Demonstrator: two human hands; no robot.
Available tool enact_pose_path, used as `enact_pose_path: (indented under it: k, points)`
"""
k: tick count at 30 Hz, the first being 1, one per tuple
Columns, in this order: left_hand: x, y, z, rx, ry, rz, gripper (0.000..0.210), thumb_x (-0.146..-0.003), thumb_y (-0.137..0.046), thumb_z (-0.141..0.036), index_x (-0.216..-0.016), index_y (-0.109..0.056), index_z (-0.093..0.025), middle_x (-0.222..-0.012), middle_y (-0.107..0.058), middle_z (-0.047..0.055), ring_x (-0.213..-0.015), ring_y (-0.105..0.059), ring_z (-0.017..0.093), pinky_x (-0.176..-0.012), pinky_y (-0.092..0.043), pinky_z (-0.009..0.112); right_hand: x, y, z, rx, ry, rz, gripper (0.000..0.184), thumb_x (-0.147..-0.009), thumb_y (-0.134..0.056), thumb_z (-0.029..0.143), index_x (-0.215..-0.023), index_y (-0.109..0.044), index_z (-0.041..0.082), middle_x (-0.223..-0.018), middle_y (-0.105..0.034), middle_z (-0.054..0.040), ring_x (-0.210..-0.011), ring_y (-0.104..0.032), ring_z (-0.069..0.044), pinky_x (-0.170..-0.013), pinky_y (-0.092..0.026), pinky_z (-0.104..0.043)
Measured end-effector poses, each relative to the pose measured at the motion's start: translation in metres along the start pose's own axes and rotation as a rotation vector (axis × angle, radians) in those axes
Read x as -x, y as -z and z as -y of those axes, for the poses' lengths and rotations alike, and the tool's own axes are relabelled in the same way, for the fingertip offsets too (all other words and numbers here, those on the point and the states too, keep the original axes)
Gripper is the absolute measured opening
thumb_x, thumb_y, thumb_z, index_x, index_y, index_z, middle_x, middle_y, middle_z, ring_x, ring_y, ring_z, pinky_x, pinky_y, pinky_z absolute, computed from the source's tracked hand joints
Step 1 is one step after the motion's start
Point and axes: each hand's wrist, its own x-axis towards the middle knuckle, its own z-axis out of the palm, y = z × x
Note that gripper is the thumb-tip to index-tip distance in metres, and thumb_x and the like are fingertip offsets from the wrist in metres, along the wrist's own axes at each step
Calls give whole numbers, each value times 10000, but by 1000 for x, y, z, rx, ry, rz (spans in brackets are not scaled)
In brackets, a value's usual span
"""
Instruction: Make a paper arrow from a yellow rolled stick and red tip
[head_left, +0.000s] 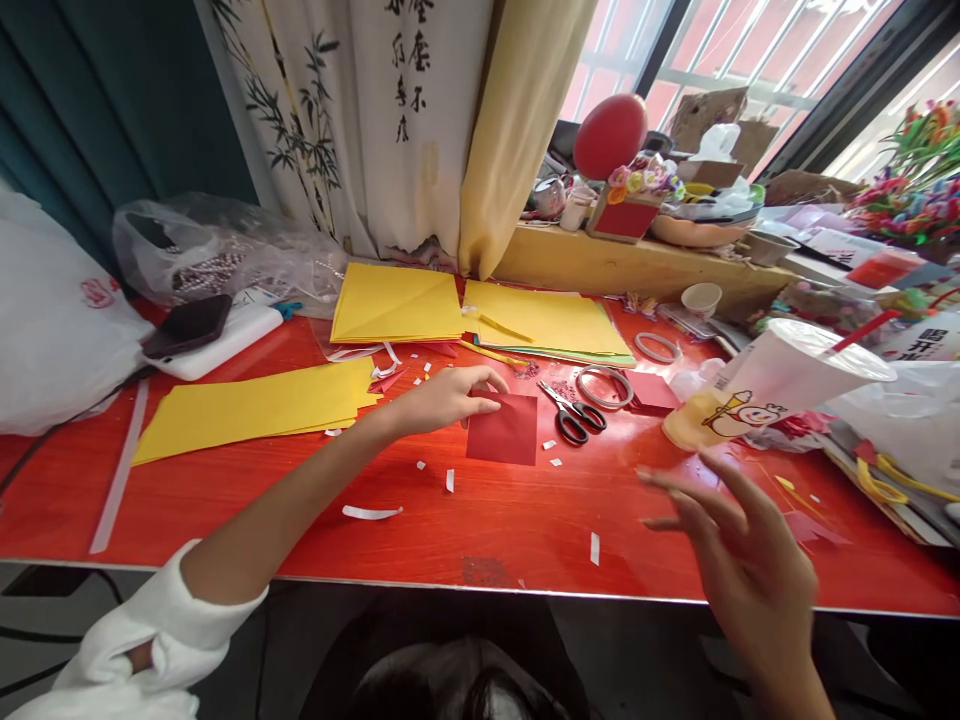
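Observation:
My left hand (pixel 454 396) reaches over the table and pinches the upper left edge of a red paper square (pixel 502 432). Part of that grip is hidden behind the fingers. Above the table's front right part, my right hand (pixel 750 560) is raised with its fingers spread and nothing in them. Black-handled scissors (pixel 573 414) lie just right of the square, blades partly apart. A roll of clear tape (pixel 604 387) rests behind the scissors. Another piece of red paper (pixel 649 392) lies near the tape.
Yellow paper strips (pixel 255 408) lie at left, with yellow sheet stacks (pixel 397 303) at the back. A large drink cup (pixel 772 385) with a red straw stands tilted in view at right. White scraps (pixel 373 513) dot the red table (pixel 517 530). A phone (pixel 189 327) sits back left.

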Motion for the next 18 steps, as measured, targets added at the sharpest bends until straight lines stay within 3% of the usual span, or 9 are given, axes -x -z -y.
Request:
enact_pose_path:
  k: [2,4,6,8,11,14,18]
  points:
    - [0,-1,-2,91,-21,0,255,-793,-521,-315,-994,-583,-171,-855,-615,30,-680,-536,105,-602,-437,226,-38,-13,7,-168,-121,214,569,-806,-595,288,-1331,-377,312,-1330,-495,-73,-1079,-594,-220,-691,-582,-298]
    - [0,-1,-1,181,-21,-32,237,-795,-533,-314,-972,-593,-169,-801,-618,21,-699,-556,113,-620,-440,229,-75,-32,10,-196,-198,428,365,-797,-587,377,-1137,-579,244,-1190,-600,-82,-1080,-583,-224,-763,-556,-302]
    - [-2,0,2,243,-6,-86,228,-794,-545,-318,-954,-603,-167,-815,-629,24,-759,-580,129,-670,-449,243,-102,-57,9,-288,-301,560,424,-755,-625,398,-1137,-569,224,-1086,-636,-86,-963,-624,-212,-703,-548,-294]
    - [-4,0,7,277,15,-149,233,-787,-561,-331,-943,-607,-164,-854,-633,33,-790,-587,137,-702,-454,257,-116,-82,4,-425,-413,625,351,-699,-679,389,-974,-617,181,-839,-653,-46,-754,-637,-158,-612,-528,-252]
    - [-7,-1,15,369,68,-264,354,-757,-607,-368,-1050,-559,-176,-903,-622,46,-787,-591,138,-691,-468,264,-118,-111,-3,-629,-517,518,257,-673,-695,379,-692,-582,149,-643,-522,20,-555,-530,-68,-518,-488,-195]
    - [-10,-4,21,509,140,-305,468,-701,-674,-358,-1092,-510,-160,-851,-613,35,-716,-596,120,-647,-487,253,-111,-121,-9,-767,-604,343,284,-621,-736,366,-711,-565,157,-632,-490,37,-520,-495,-55,-477,-470,-185]
    - [-13,-8,27,555,140,-221,264,-692,-678,-307,-838,-569,-116,-651,-588,1,-566,-567,99,-577,-490,249,-107,-117,-13,-795,-652,303,349,-613,-741,395,-824,-584,166,-646,-518,28,-549,-518,-71,-479,-473,-190]
